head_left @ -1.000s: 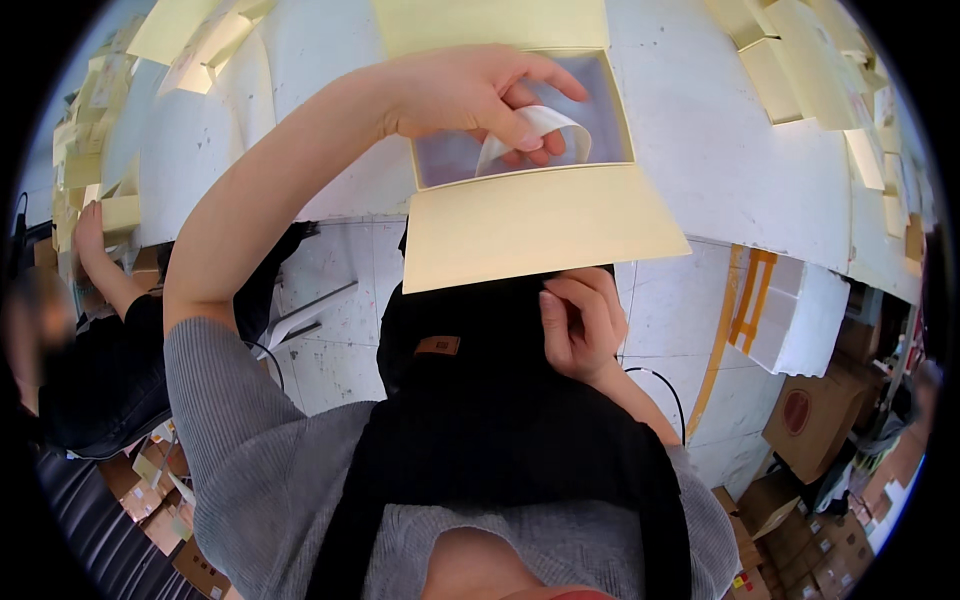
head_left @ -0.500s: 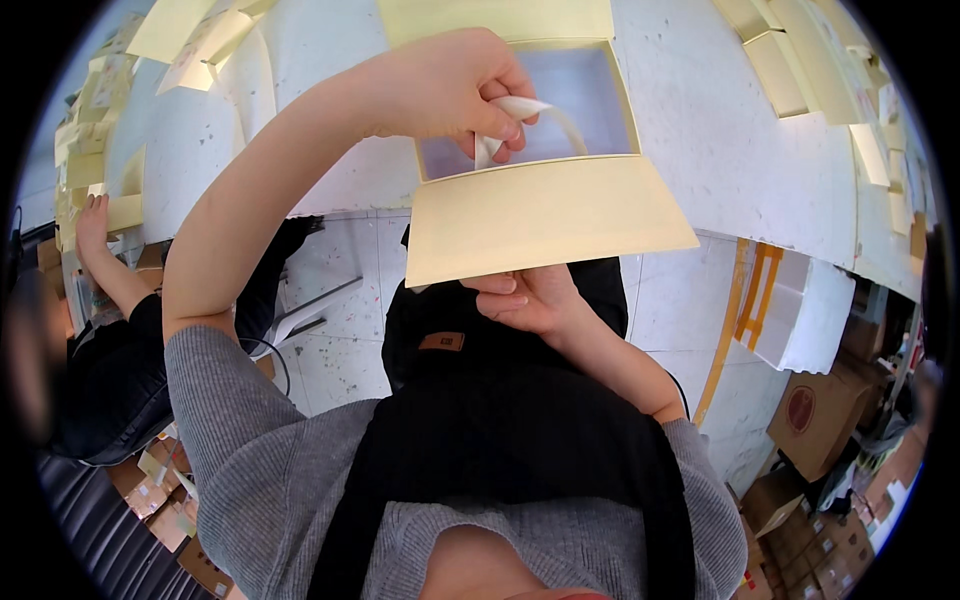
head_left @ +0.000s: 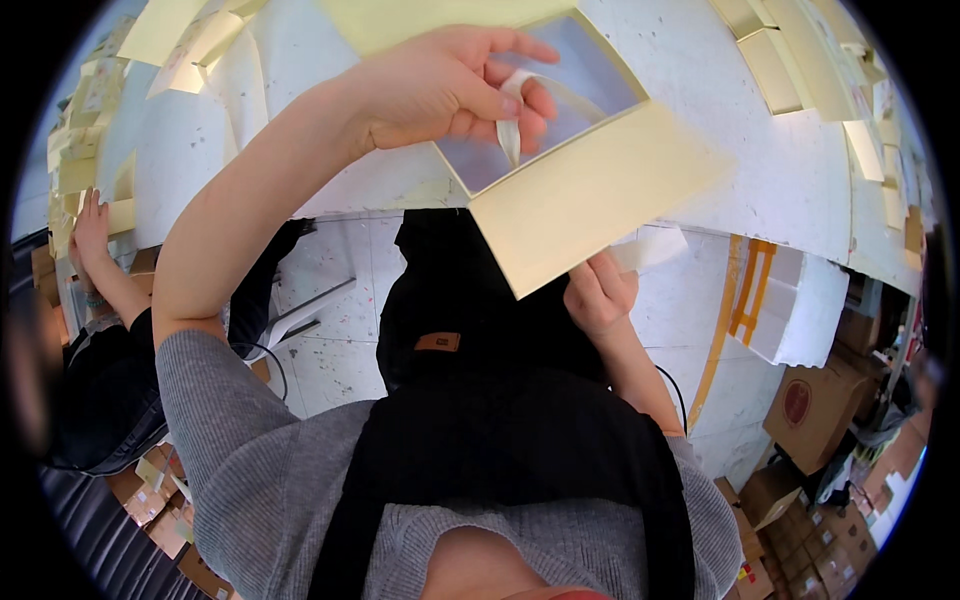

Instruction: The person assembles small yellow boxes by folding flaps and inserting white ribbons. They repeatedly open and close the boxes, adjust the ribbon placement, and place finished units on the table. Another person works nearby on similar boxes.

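Compared with a moment ago, our yellow card panel (head_left: 590, 200) with its clear window now sits tilted, its lower corner at 5 o'clock. Our left hand (head_left: 440, 90) keeps its fingers (head_left: 520, 95) pinched on a white strip (head_left: 510, 125) over the window. Our right hand (head_left: 598, 295) has moved under the panel's lower edge, fingers closed on a white scrap (head_left: 650, 245). We judge the strip is coming off.

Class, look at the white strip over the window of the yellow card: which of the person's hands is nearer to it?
Left. The left hand pinches the white strip; the right hand is below the yellow card, at its lower edge.
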A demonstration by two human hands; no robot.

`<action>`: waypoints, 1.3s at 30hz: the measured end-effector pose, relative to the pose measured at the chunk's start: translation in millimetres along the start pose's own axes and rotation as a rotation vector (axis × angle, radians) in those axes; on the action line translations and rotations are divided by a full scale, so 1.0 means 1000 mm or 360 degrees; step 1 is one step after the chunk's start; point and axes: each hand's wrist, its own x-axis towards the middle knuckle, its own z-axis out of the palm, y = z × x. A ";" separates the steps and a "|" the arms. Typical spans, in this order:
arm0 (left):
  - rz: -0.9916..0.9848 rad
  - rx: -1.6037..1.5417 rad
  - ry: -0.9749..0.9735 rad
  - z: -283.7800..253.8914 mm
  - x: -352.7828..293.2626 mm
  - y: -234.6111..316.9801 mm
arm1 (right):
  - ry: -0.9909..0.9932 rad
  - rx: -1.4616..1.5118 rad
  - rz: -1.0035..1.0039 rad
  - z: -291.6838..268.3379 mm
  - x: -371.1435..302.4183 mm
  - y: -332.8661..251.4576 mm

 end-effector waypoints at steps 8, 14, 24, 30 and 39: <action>0.0152 0.0424 0.0231 0.010 0.002 -0.008 | -0.0577 0.0231 0.0909 -0.017 -0.020 -0.021; -0.0074 0.0385 0.0238 0.016 0.008 -0.006 | -0.0386 0.0157 0.0684 -0.010 0.043 -0.030; 0.0576 0.1612 0.0396 0.004 -0.033 -0.003 | -0.0401 0.0013 0.0575 -0.032 0.042 -0.022; 0.0914 0.2142 0.0729 0.031 -0.082 -0.044 | 0.0070 -0.0039 0.0630 -0.056 0.098 0.048; 0.0743 0.1878 0.1760 -0.103 -0.127 -0.093 | -0.0057 -0.0603 -0.0276 0.112 0.278 0.146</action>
